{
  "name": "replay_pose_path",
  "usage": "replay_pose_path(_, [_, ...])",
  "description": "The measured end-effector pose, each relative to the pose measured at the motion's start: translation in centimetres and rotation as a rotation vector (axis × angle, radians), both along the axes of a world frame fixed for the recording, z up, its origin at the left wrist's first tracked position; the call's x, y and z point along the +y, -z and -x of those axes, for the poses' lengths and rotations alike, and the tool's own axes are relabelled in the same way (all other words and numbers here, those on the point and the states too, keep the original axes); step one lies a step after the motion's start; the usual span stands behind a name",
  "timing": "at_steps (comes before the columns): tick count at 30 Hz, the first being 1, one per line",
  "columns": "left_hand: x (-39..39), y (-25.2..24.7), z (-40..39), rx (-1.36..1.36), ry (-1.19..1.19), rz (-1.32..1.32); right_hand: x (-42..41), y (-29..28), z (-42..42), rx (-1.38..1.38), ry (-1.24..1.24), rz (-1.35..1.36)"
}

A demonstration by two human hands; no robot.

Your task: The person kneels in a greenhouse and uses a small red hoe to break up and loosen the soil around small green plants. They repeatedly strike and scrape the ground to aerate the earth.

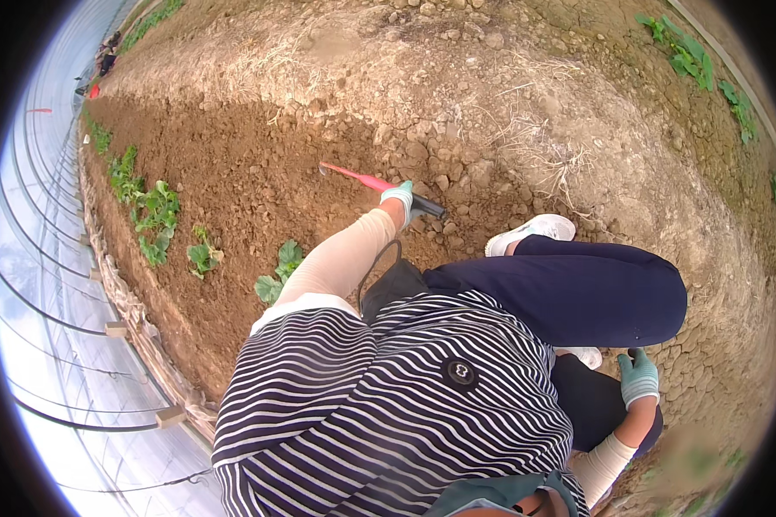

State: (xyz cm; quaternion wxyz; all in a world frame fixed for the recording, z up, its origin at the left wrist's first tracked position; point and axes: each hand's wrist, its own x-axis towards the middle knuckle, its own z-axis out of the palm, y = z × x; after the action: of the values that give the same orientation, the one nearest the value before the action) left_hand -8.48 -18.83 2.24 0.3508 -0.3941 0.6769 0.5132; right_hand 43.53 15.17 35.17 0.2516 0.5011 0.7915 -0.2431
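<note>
My left hand point(402, 197), in a pale green knit glove, is closed around a hand tool with a pink-red shaft point(370, 181) and a black end point(429, 207). The shaft points away to the left over loose brown soil, and a small pale metal piece shows at its tip. My right hand point(639, 377), gloved alike, is beside my bent knees in dark trousers point(595, 294). Its thumb stands apart from the dark fingertips, and no object shows in it. Green leafy plants point(288, 258) grow near my left forearm.
More leafy plants point(157, 213) form a row towards the far left, beside the greenhouse's clear plastic wall point(52, 336) and curved ribs. A paler strip of cracked soil with dry roots point(559, 155) runs past my white shoe point(543, 227). Further plants point(689, 55) grow at the upper right.
</note>
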Motion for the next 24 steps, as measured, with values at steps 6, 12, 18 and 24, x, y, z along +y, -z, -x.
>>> replay_pose_path(6, [-1.8, -6.6, 6.3, 0.311, -0.561, -0.042, -0.9, 0.2, -1.6, -0.128, 0.059, -0.063])
replay_pose_path(12, [-18.6, -5.6, 13.2, 0.14, -0.479, 0.165, -1.7, 1.0, -1.9, -0.156, 0.023, -0.041])
replay_pose_path(18, [-13.9, 0.2, 4.4, -0.003, -0.188, 0.383, -1.7, 1.3, -0.7, -0.152, 0.038, 0.006])
replay_pose_path(24, [-1.7, -6.9, -2.3, -0.344, -0.187, -0.16, -0.7, -0.1, 0.7, -0.194, 0.086, -0.015])
